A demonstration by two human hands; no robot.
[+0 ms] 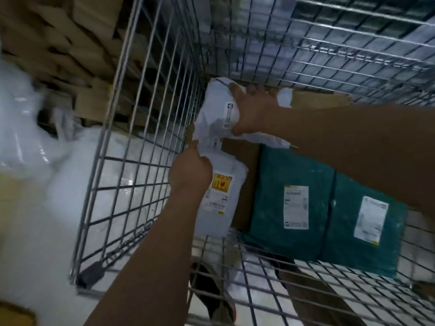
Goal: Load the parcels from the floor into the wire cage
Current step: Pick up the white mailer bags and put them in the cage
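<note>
nearest, the low front panel of the wire cage (131,158) crossed the bottom of the view, and a sandal (213,295) showed on the floor through its mesh. the left forearm reached over that panel, close beside the cage's left wall. the left hand (191,171) had its fingers curled over the upper edge of the lower white parcel (222,203), which lay lengthwise along the left wall with a yellow sticker facing up. a strip of brown cardboard (246,184) showed between this parcel and the two teal parcels (290,209), which lay side by side, edges touching, filling the middle and right of the cage floor. that left only a narrow lane along the left wall.

farther in, the right arm crossed above the teal parcels. the right hand (251,111) gripped the upper white parcel (215,109), thumb on its near side and fingers wrapped over its far side, in the far left corner. its near end met the far end of the lower one; whether they overlapped could not be told. the far mesh wall rose just behind.

outside the left wall lay white plastic bags (26,137), blurred, and beyond them stacked cardboard boxes (70,43).
</note>
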